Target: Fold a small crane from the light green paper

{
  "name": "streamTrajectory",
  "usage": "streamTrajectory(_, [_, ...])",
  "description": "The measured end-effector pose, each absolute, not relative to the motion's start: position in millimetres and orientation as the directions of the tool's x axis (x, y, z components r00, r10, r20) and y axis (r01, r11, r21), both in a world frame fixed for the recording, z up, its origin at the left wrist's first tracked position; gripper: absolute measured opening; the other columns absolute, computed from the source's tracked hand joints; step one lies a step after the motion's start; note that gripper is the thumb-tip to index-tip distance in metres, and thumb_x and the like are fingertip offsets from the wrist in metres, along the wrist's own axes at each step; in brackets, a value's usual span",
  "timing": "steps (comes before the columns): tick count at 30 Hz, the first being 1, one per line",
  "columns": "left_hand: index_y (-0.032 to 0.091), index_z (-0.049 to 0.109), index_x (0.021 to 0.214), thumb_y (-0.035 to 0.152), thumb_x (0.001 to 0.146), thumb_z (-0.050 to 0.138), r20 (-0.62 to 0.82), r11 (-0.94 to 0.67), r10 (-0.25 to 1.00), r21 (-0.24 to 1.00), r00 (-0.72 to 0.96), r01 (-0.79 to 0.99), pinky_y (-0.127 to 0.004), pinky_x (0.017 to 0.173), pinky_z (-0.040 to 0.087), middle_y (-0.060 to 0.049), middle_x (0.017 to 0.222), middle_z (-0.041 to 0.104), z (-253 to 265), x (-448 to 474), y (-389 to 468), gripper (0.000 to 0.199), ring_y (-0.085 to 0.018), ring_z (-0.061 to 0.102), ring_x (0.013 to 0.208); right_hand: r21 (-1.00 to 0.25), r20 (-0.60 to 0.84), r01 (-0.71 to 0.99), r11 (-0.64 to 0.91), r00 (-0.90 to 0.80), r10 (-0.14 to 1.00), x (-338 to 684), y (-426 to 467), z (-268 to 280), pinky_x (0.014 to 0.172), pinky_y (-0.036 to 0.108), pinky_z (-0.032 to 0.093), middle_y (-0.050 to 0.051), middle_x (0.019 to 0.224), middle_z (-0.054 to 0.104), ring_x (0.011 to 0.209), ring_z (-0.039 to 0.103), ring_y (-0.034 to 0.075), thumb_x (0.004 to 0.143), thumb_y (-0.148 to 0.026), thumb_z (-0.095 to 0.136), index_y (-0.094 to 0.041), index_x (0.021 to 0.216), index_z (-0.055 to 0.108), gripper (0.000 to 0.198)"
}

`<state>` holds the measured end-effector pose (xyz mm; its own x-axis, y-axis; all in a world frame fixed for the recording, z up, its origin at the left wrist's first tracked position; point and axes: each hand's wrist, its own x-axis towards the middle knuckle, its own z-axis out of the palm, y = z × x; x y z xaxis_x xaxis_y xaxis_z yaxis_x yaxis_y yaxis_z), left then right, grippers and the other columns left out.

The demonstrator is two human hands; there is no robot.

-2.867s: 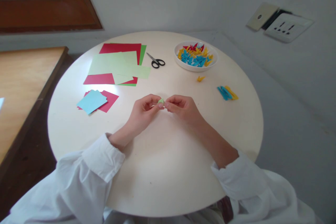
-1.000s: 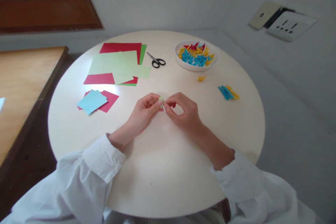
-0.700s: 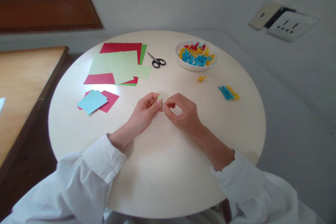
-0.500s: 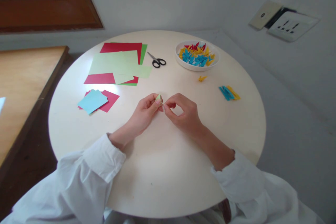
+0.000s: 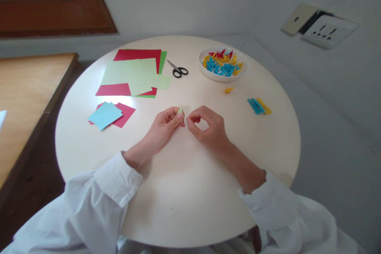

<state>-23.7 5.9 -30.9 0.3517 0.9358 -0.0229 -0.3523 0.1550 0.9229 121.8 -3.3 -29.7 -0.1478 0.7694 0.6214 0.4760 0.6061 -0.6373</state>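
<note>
Between the thumb and fingers of my left hand (image 5: 166,124) is a small folded piece of light green paper (image 5: 180,111), its pointed tip showing above the thumb. My right hand (image 5: 208,126) is just to its right, thumb and forefinger pinched together. Whatever lies in that pinch is too small to make out. A narrow gap shows between the two hands, both held over the round white table (image 5: 178,190). Beyond my right hand, a single yellow paper crane (image 5: 228,90) sits on the tabletop.
A white dish (image 5: 218,77) holds many small paper cranes. Black-handled scissors (image 5: 177,70) lie left of it. Light green sheets (image 5: 127,71) overlap red ones at the back left, with blue squares (image 5: 105,115) nearer. Folded blue strips (image 5: 255,106) lie at the right.
My right hand has shifted very slightly right, away from my left hand. The light green paper stays in my left fingers.
</note>
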Motion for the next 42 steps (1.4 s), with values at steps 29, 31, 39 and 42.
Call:
streamTrajectory(29, [0.017, 0.068, 0.065, 0.027, 0.068, 0.075, -0.07, 0.191, 0.948, 0.906, 0.312, -0.377, -0.023, 0.067, 0.04, 0.001, 0.067, 0.059, -36.2, -29.5, 7.2, 0.012, -0.011, 0.052, 0.068, -0.805, 0.41, 0.364, 0.47, -0.233, 0.882, 123.3, 3.0, -37.9, 0.054, 0.022, 0.038, -0.002, 0.059, 0.059, 0.054, 0.049, 0.01, 0.079, -0.022, 0.056, -0.017, 0.064, 0.058, 0.015])
streamTrajectory(31, [0.016, 0.069, 0.066, 0.029, 0.07, 0.074, -0.062, 0.18, 0.945, 0.918, 0.321, -0.354, -0.024, 0.07, 0.041, 0.0, 0.069, 0.061, -36.3, -30.4, 8.2, 0.014, -0.012, 0.053, 0.071, -0.814, 0.378, 0.367, 0.45, -0.252, 0.891, 126.2, 5.0, -38.5, 0.055, 0.022, 0.039, -0.001, 0.062, 0.062, 0.057, 0.052, 0.01, 0.079, -0.022, 0.056, -0.017, 0.067, 0.06, 0.014])
streamTrajectory(39, [0.015, 0.071, 0.074, 0.031, 0.072, 0.072, -0.059, 0.174, 0.948, 0.919, 0.312, -0.355, -0.022, 0.07, 0.043, -0.002, 0.073, 0.064, -34.8, -34.1, 10.7, 0.016, -0.011, 0.055, 0.071, -0.762, 0.411, 0.394, 0.514, -0.319, 0.854, 132.4, 8.0, -46.3, 0.061, 0.023, 0.042, 0.002, 0.073, 0.066, 0.065, 0.057, 0.012, 0.081, -0.018, 0.055, -0.018, 0.075, 0.064, 0.01])
streamTrajectory(42, [0.015, 0.07, 0.072, 0.03, 0.07, 0.073, -0.071, 0.177, 0.945, 0.931, 0.32, -0.318, -0.022, 0.066, 0.042, -0.001, 0.068, 0.064, -36.4, -34.8, 10.9, 0.015, -0.011, 0.056, 0.069, -0.751, 0.42, 0.392, 0.531, -0.336, 0.843, 132.7, 7.5, -46.8, 0.062, 0.023, 0.042, 0.002, 0.074, 0.066, 0.066, 0.057, 0.012, 0.082, -0.017, 0.055, -0.018, 0.077, 0.064, 0.01])
